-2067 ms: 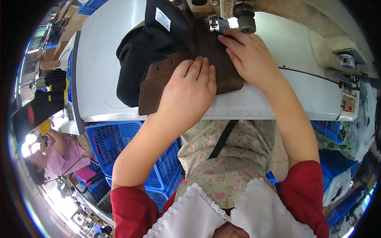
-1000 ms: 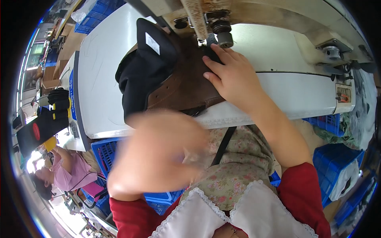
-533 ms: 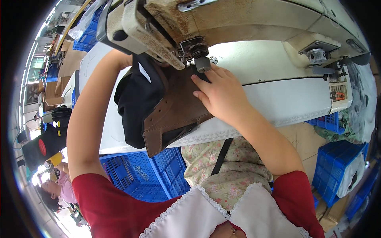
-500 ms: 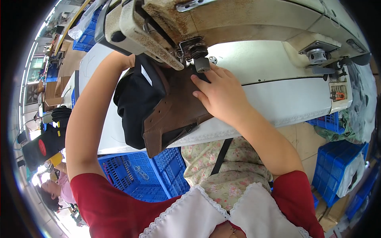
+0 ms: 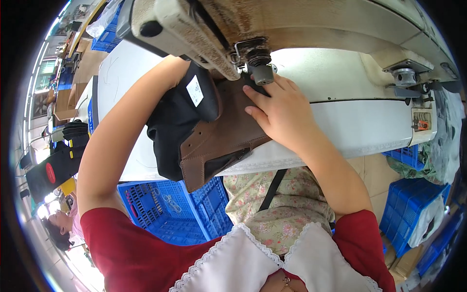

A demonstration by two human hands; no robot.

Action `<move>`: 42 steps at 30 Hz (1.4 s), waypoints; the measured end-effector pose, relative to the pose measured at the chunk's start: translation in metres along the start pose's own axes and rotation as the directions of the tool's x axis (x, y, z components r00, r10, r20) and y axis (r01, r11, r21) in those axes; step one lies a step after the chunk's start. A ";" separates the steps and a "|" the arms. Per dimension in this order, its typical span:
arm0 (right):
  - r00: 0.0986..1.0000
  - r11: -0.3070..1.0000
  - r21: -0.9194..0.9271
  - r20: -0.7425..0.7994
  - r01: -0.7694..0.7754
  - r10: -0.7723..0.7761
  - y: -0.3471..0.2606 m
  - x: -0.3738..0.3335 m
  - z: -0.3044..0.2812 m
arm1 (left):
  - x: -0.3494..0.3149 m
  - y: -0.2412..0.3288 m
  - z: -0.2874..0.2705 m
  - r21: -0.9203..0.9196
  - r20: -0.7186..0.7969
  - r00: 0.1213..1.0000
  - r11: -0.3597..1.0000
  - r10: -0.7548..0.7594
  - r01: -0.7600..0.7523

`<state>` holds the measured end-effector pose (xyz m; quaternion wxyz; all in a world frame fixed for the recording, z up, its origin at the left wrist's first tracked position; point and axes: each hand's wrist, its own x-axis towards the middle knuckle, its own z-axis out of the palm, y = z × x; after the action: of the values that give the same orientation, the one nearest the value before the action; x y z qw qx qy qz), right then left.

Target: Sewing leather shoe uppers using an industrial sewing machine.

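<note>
A brown leather shoe upper (image 5: 221,127) with punched eyelet holes and a black fabric lining (image 5: 170,114) lies under the needle area of a sewing machine (image 5: 260,65). On the lining sits a white label (image 5: 194,91). My right hand (image 5: 284,109) rests on the leather just right of the presser area, thumb and index finger apart, the other fingertips partly behind the machine's round part. My left hand (image 5: 179,68) reaches round the far left side of the upper. Its fingers are hidden behind the lining and the machine head.
The white table edge (image 5: 340,146) runs in front of me, with the upper's lower corner hanging over it. Below stands a blue plastic crate (image 5: 170,214). More blue crates (image 5: 411,209) are at the right. Another person (image 5: 63,221) is at the far left.
The head view has shifted a little, moving the machine lower and rightward in the picture. The lining has turned so more of the white label shows. My right hand stays on the leather.
</note>
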<state>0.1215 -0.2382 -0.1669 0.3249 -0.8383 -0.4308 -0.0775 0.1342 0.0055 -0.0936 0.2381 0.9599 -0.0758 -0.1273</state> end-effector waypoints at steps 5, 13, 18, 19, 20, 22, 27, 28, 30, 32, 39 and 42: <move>1.000 0.999 0.031 -0.001 -0.006 0.006 0.001 0.000 0.000 | 0.010 -0.017 0.006 -0.020 -0.076 0.994 0.997 0.073 -0.075; 1.000 0.999 0.027 0.009 -0.021 0.021 0.002 0.002 -0.001 | 0.018 -0.047 0.017 0.173 -0.057 0.990 0.975 -0.132 0.140; 1.000 0.999 0.026 0.019 -0.023 0.023 0.004 0.002 0.000 | 0.018 -0.043 0.017 0.128 -0.058 0.984 0.976 -0.171 0.177; 0.999 0.999 0.027 0.023 -0.025 0.025 0.004 0.002 0.000 | 0.017 -0.039 0.016 0.121 -0.079 0.985 0.979 -0.155 0.164; 0.999 0.999 0.027 0.023 -0.024 0.023 0.004 0.003 0.000 | 0.019 -0.038 0.015 0.121 -0.081 0.985 0.979 -0.155 0.164; 1.000 1.000 0.023 0.004 -0.015 0.015 0.003 0.003 0.000 | 0.017 -0.036 0.014 0.150 -0.086 0.987 0.977 -0.138 0.150; 1.000 0.999 0.037 0.000 -0.018 0.019 0.004 0.003 -0.002 | 0.013 -0.026 0.009 0.207 -0.038 0.985 0.963 -0.171 0.175; 1.000 0.999 0.038 -0.002 -0.019 0.019 0.004 0.003 -0.001 | 0.012 -0.026 0.008 0.193 -0.039 0.986 0.967 -0.163 0.167; 1.000 0.999 0.039 -0.006 -0.016 0.016 0.003 0.004 -0.002 | 0.011 -0.026 0.008 0.163 -0.041 0.988 0.975 -0.146 0.151; 1.000 0.999 0.039 -0.008 -0.011 0.011 0.003 0.004 -0.002 | 0.011 -0.026 0.008 0.131 -0.046 0.990 0.982 -0.131 0.136; 1.000 1.000 0.013 -0.023 0.013 -0.012 0.005 0.003 0.002 | 0.010 -0.025 0.011 0.021 -0.078 0.992 0.994 -0.104 0.106; 1.000 1.000 0.002 -0.005 0.018 -0.018 0.005 0.003 -0.001 | 0.010 -0.025 0.013 -0.023 -0.091 0.991 0.996 -0.093 0.091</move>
<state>0.1274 -0.2394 -0.1674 0.3262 -0.8339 -0.4376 -0.0823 0.1423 0.0194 -0.1182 0.2442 0.9649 -0.0190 -0.0944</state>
